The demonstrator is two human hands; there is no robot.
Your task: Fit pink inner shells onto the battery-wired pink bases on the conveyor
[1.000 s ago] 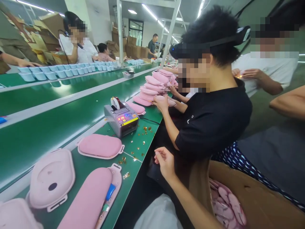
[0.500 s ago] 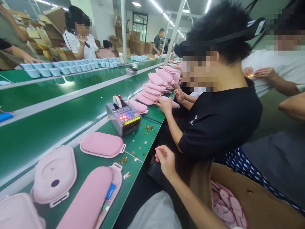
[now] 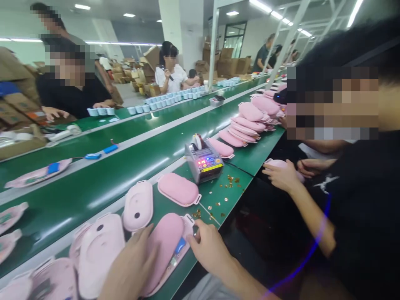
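A pink oblong plastic case [image 3: 167, 237] lies at the near table edge. Its padded pink cover sits askew over a shell, leaving a blue battery [image 3: 180, 246] and a bit of green circuit board [image 3: 173, 261] exposed on the right side. My left hand [image 3: 133, 264], slightly blurred, is at the case's left side, fingers stretched and apart, thumb along the cover. On the right, my right hand [image 3: 211, 248] pinches the shell's rim near its slotted end tab [image 3: 189, 219]. Behind it lies another closed pink case [image 3: 178, 189].
A tape dispenser [image 3: 204, 162] with a lit display stands farther back, near scattered amber tape pieces [image 3: 230, 181]. Pale pink shells [image 3: 101, 254] lie at left. A co-worker's hand [image 3: 283, 175] holds a pink case at right. Beyond runs a green conveyor belt [image 3: 125, 179].
The view has swung left. My right hand has come down from above the table edge onto the pink case. My left hand has entered view and reached the case's left side.
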